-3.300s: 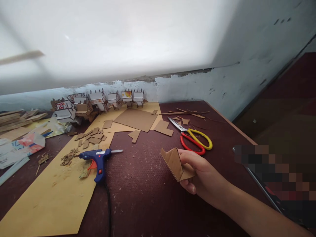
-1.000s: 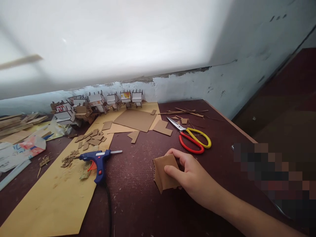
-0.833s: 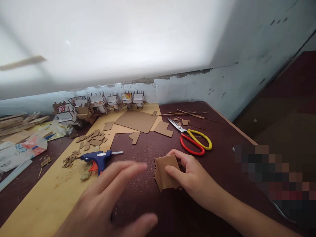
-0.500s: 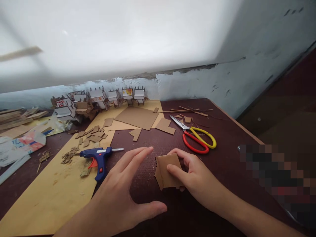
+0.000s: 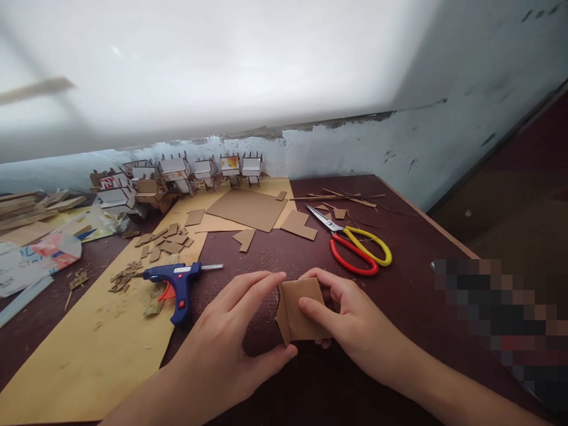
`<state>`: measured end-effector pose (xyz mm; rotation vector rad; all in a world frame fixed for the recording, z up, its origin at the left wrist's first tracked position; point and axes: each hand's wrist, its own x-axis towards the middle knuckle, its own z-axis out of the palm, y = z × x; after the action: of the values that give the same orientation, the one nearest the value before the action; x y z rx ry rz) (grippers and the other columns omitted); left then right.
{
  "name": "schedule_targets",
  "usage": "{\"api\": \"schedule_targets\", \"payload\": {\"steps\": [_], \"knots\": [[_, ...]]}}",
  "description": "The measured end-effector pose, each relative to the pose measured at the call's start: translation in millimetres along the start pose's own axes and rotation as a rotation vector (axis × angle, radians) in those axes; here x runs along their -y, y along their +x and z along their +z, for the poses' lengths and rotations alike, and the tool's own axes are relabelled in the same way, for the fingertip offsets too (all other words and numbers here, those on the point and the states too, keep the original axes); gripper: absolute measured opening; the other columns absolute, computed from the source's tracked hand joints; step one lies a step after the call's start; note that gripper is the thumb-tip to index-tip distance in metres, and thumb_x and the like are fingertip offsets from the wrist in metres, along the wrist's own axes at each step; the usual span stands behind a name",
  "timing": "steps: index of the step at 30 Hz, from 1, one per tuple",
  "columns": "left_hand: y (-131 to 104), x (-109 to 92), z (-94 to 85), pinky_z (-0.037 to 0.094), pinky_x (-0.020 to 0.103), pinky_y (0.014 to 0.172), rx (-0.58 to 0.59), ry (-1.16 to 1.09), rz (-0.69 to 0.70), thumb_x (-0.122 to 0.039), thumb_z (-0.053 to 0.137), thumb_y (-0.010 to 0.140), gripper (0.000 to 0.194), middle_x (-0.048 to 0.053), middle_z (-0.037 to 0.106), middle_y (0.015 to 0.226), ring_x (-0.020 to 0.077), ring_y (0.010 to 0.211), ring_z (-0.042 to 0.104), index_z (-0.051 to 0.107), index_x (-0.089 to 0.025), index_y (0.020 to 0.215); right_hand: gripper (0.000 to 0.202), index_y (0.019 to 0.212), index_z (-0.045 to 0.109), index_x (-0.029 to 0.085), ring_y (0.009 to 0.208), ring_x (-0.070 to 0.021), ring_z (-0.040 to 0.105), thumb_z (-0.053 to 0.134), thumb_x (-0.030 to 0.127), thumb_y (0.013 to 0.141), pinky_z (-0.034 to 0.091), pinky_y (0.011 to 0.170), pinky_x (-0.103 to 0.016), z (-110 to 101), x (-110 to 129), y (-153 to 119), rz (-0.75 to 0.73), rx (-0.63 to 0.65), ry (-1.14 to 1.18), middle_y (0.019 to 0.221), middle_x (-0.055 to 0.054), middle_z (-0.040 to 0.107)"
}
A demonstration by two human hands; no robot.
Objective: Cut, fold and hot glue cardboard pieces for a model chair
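My right hand point(image 5: 344, 305) pinches a small folded cardboard piece point(image 5: 304, 313), thumb on its face and fingers behind. The piece has a crease near its left side and a dark, rough cut edge. My left hand point(image 5: 239, 331) spans that left side, its index fingertip at the upper corner and its thumb at the lower corner, both seemingly touching. To the left of my left hand lies a blue hot glue gun point(image 5: 180, 278) with a glue stick out of its back. Scissors point(image 5: 350, 239) with one red and one yellow handle rest beyond my right hand.
Cardboard offcuts point(image 5: 171, 241) and a larger cardboard sheet point(image 5: 248, 208) lie on yellow paper point(image 5: 89, 355). Several miniature cardboard chairs point(image 5: 205, 170) line the wall. Thin strips point(image 5: 341, 197) lie behind the scissors. Plastic bags point(image 5: 42, 260) and stacked cardboard point(image 5: 22, 207) are at left.
My left hand has closed in on the cardboard piece, its fingertips and thumb coming to the piece's left corners. My right hand keeps its hold, and the piece has tilted slightly.
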<state>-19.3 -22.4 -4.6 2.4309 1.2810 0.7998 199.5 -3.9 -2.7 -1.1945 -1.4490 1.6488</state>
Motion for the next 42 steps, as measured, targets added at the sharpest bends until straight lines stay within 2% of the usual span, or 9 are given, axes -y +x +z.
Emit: {"api": "schedule_targets", "payload": {"steps": [23,31,42], "knots": [[1.1,0.4,-0.8,0.053,0.037,0.105,-0.008,-0.031,0.027,-0.024,0.076,0.085,0.073,0.005,0.059,0.141,0.0235,0.126,0.059,0.039,-0.033,0.148,0.011,0.094,0.058,0.02,0.068,-0.0144,0.054,0.06,0.031,0.095,0.046,0.052,-0.023,0.0,1.1,-1.6,-0.033,-0.006,0.007,0.083,-0.001,0.064],[1.2,0.0,-1.1,0.053,0.034,0.105,-0.011,-0.038,0.026,-0.023,0.077,0.083,0.075,0.004,0.06,0.141,0.0223,0.125,0.06,0.039,-0.034,0.147,0.02,0.096,0.058,0.02,0.069,-0.0139,0.055,0.063,0.039,0.096,0.045,0.053,-0.022,0.0,2.6,-2.3,-0.018,0.004,0.047,0.084,-0.001,0.064],[0.7,-0.6,-1.9,0.051,0.032,0.106,0.0,-0.023,0.023,-0.024,0.076,0.084,0.072,0.002,0.06,0.14,0.0204,0.125,0.059,0.04,-0.034,0.146,0.02,0.096,0.059,0.02,0.068,-0.0135,0.054,0.064,0.039,0.096,0.043,0.053,-0.022,-0.4,2.9,-2.2,-0.024,0.001,0.062,0.084,-0.001,0.064]]}}
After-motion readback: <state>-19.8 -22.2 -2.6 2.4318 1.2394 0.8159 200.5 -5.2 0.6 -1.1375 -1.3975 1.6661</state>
